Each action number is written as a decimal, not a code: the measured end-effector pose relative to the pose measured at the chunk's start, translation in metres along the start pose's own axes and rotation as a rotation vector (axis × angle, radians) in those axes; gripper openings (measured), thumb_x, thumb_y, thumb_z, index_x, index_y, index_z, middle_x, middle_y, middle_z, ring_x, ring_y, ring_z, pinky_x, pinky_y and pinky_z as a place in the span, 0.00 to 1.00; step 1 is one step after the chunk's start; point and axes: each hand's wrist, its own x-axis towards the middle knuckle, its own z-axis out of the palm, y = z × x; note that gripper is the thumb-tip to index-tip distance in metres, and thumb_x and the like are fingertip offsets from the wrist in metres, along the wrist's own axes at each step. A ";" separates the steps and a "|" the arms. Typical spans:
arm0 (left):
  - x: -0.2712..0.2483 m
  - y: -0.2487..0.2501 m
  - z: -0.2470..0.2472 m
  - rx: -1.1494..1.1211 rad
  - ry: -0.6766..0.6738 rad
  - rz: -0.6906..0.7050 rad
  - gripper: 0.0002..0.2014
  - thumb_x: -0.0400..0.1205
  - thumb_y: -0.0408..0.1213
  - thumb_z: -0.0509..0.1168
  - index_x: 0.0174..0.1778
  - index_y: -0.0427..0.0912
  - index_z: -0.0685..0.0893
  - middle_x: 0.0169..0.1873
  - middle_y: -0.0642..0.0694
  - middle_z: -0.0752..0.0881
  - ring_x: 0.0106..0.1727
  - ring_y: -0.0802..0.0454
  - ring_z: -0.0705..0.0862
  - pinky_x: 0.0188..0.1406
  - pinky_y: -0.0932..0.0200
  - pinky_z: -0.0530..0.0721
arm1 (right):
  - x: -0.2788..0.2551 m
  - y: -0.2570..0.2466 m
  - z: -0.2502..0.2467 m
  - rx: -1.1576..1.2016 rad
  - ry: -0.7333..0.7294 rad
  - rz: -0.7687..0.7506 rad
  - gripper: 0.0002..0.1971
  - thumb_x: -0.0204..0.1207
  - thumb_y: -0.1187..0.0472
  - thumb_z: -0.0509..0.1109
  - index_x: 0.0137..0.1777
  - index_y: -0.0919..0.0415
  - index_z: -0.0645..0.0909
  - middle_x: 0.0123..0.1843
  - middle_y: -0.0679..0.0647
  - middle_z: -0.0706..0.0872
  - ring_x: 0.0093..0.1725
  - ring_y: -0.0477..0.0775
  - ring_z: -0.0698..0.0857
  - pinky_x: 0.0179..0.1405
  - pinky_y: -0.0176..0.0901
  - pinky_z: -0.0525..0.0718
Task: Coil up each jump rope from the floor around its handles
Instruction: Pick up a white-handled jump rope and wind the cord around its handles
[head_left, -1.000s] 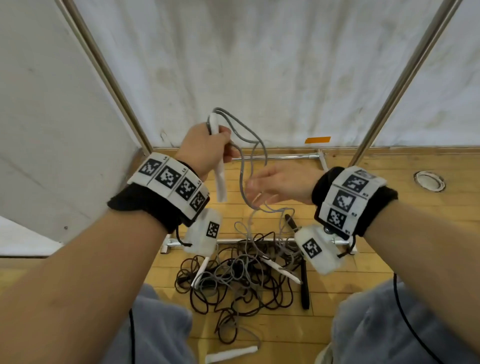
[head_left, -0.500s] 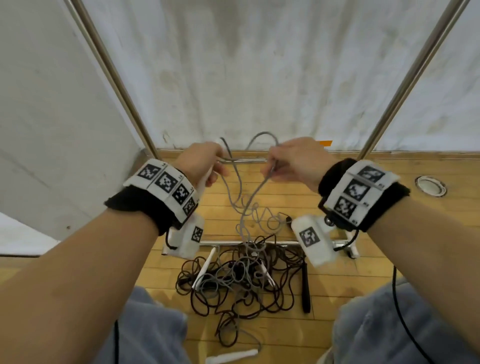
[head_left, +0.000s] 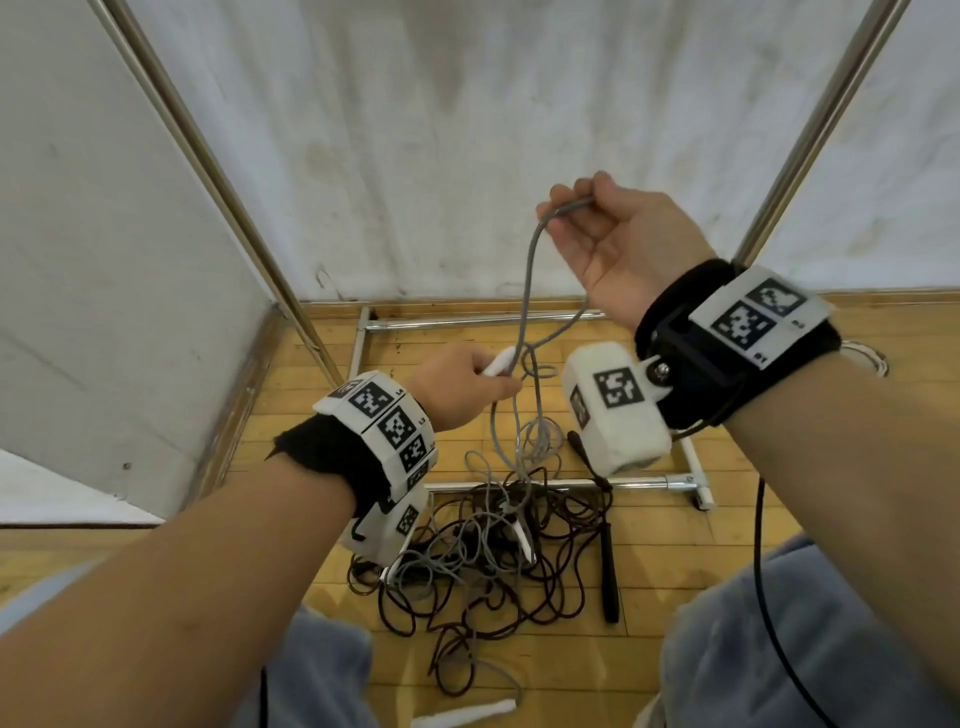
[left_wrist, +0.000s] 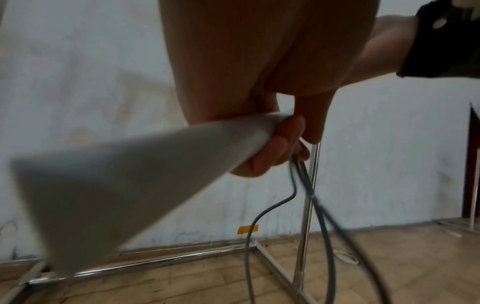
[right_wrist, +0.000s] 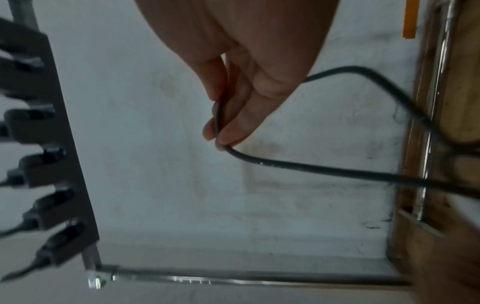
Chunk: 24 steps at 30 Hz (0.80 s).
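A person looks down at their two hands above a wooden floor (head_left: 322, 395). The left hand (head_left: 462, 384), at about 9 o'clock from the middle of the head view, is closed round a white handle (head_left: 497, 364). The right hand (head_left: 618, 249), raised toward 1 o'clock, pinches a grey rope (head_left: 527, 291) between thumb and fingertips (right_wrist: 233, 131). The rope runs from that pinch down to the handle, and more of it hangs in loose strands to the floor.

Below the hands, around 6 o'clock, a tangled pile (head_left: 483, 551) of grey and dark brown ropes lies on the floor, with a black handle (head_left: 608, 571) at its right edge and another white handle (head_left: 462, 717) near the bottom edge.

No finished coil is visible anywhere. As far as can be judged, the task is at an early stage: the grey rope is only beginning to be wound, most of its length is still in the pile, and the dark rope looks untouched.
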 end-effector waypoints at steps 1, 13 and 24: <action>0.000 -0.002 0.001 0.037 -0.025 -0.006 0.14 0.83 0.47 0.65 0.37 0.42 0.85 0.24 0.51 0.79 0.25 0.54 0.73 0.26 0.61 0.74 | 0.003 -0.006 -0.002 0.030 0.006 -0.030 0.13 0.85 0.61 0.58 0.40 0.64 0.76 0.34 0.58 0.88 0.38 0.56 0.89 0.37 0.39 0.88; -0.002 0.023 -0.051 -0.711 0.333 -0.036 0.16 0.85 0.42 0.63 0.32 0.42 0.77 0.18 0.52 0.75 0.14 0.57 0.67 0.14 0.67 0.64 | -0.005 0.059 -0.025 -1.284 -0.170 0.233 0.13 0.72 0.73 0.66 0.56 0.74 0.81 0.56 0.65 0.82 0.65 0.69 0.78 0.66 0.59 0.76; -0.025 0.034 -0.079 -0.881 0.374 0.084 0.14 0.87 0.44 0.58 0.36 0.43 0.75 0.23 0.51 0.75 0.17 0.57 0.66 0.15 0.65 0.67 | -0.018 0.099 -0.033 -1.344 -0.475 0.283 0.11 0.82 0.60 0.62 0.40 0.56 0.83 0.38 0.48 0.89 0.39 0.46 0.88 0.46 0.45 0.87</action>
